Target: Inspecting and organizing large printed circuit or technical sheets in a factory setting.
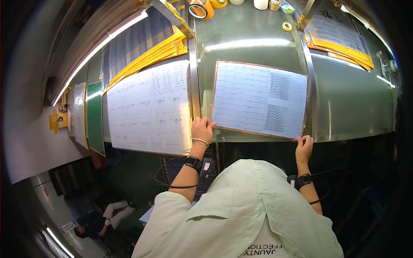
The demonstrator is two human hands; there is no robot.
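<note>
A white printed panel point(245, 99) with thin copper-coloured edges lies slightly turned on the green glossy worktop point(249, 26), fine dark marks in rows and blocks across it. At its lower left corner my left hand point(202, 130) is closed, fingertips pinching the edge. The lower right corner is pinched by my right hand point(304, 147), near the worktop's front edge. To the left of a metal strip point(194, 86) lies a larger white printed panel point(148, 107), close to my left hand. Each of my wrists wears a black strap with a small box.
Yellow-edged dark framed sheets lie stacked at the far left point(146, 56) and far right point(340, 38). A green panel point(95, 116) stands at the left. Tape rolls point(201, 9) and small bottles point(260, 4) are at the back. A person point(97, 228) is farther off, lower left.
</note>
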